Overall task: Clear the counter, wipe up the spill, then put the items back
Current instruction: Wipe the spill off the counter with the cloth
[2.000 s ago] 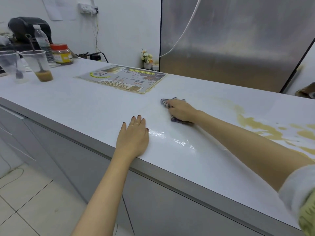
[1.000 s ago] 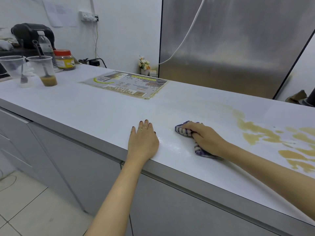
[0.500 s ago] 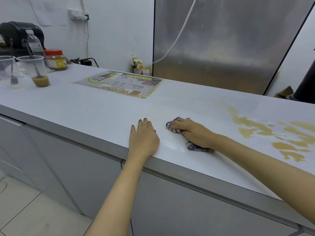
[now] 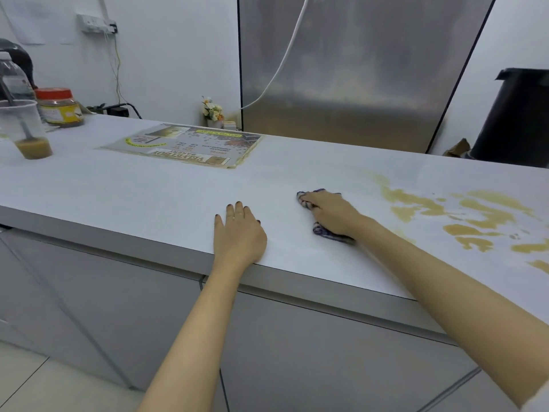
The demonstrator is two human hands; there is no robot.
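Note:
My right hand (image 4: 334, 214) grips a bunched blue-and-white striped cloth (image 4: 323, 232) and presses it on the white counter (image 4: 148, 188). My left hand (image 4: 239, 234) rests flat on the counter near its front edge, fingers straight, a little left of the cloth. A tan spill (image 4: 463, 215) spreads in streaks and blotches over the counter to the right of the cloth. At the far left stand a plastic cup (image 4: 25, 129) with tan liquid and a spoon, an orange-lidded jar (image 4: 59, 107) and a water bottle (image 4: 13, 77).
A laminated menu sheet (image 4: 184, 147) lies flat at the back of the counter. Behind it are a small flower pot (image 4: 213, 113) and a steel fridge (image 4: 356, 69). A black bin (image 4: 515, 117) stands at the far right. Grey cabinet doors (image 4: 118, 307) run below the counter.
My right hand slid the cloth from the counter's middle toward the front edge, then slightly back and right. My left hand stayed flat on the counter.

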